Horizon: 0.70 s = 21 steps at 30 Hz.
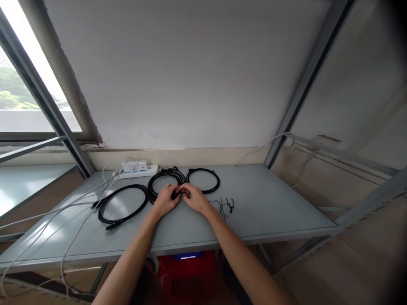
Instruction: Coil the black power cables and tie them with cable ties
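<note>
At the front of the middle coil of black cable (153, 182), my two hands work close together. My left hand (167, 200) is closed around a dark part of this cable, its fingertips near those of the other hand. With bent fingers, my right hand (195, 198) pinches a thin black strand that looks like a twist tie; the fingers partly hide it. Several loose black twist ties (230, 207) lie on the table to the right of my right wrist.
Another black cable coil (140, 186) lies left, and a smaller coil (218, 182) behind my right hand. A white power strip (152, 170) with chargers stands by the wall. White cords (76, 203) cross the grey table (270, 203) at left. Metal posts (286, 114) frame it.
</note>
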Available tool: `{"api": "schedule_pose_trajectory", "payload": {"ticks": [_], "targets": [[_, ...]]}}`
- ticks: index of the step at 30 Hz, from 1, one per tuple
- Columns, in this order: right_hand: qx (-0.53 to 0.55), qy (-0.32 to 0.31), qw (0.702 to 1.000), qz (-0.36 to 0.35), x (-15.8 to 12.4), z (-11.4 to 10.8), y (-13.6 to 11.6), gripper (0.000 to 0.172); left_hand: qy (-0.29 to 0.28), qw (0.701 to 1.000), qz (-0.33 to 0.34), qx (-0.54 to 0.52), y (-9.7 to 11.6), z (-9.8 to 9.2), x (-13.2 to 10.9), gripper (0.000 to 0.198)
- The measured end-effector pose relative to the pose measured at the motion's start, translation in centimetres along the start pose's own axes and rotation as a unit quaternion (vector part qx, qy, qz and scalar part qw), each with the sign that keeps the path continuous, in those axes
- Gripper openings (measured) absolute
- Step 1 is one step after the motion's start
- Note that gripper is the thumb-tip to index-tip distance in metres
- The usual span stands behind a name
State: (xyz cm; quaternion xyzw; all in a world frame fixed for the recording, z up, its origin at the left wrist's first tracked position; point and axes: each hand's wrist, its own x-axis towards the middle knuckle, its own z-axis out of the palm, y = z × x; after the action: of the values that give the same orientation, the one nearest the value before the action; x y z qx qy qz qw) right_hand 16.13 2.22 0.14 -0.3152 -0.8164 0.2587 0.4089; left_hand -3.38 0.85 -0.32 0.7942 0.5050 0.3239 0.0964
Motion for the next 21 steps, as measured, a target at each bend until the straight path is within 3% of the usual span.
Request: {"api": "schedule_pose_trajectory", "payload": {"ticks": [8, 21], "targets": [[0.016, -0.011, 1.000, 0.008, 0.1, 0.2, 0.3, 0.018, -0.004, 1.000, 0.010, 0.016, 0.2, -0.1, 0.0, 0.009], [-0.020, -0.007, 1.000, 0.010, 0.1, 0.2, 0.8, 0.026, -0.007, 0.999, 0.031, 0.014, 0.9, -0.4, 0.0, 0.010]]}}
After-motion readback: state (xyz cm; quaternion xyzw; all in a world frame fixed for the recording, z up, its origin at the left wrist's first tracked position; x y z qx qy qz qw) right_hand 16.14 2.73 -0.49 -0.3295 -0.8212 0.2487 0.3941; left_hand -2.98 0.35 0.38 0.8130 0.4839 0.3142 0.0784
